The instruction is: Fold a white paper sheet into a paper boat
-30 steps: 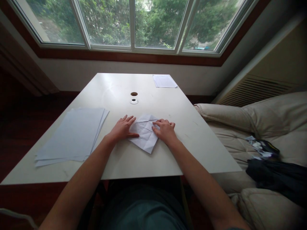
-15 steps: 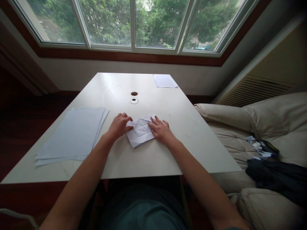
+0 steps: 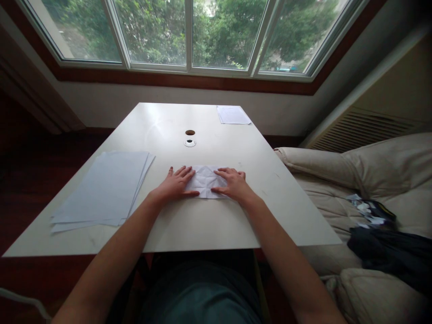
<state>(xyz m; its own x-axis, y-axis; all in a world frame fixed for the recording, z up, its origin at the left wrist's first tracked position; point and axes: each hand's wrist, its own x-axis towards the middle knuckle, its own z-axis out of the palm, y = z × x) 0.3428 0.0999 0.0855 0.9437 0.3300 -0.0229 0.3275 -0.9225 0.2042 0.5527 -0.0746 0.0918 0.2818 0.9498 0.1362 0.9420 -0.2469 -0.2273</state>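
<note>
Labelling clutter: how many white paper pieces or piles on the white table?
3: creased white paper, near centre; large white sheets, left; smaller white sheets, far right corner. Lower sheets may be hidden.

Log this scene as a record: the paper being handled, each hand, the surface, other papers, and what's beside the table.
Handled paper: creased white rectangular paper, lying flat
Left hand: bare left hand, thumb and fingertips on its left side
Right hand: bare right hand, thumb and fingertips on its right side
Surface: smooth white tabletop
Other papers: large overlapping white sheets, left; smaller white papers, far right corner
Beside table: beige cushioned sofa, right
</note>
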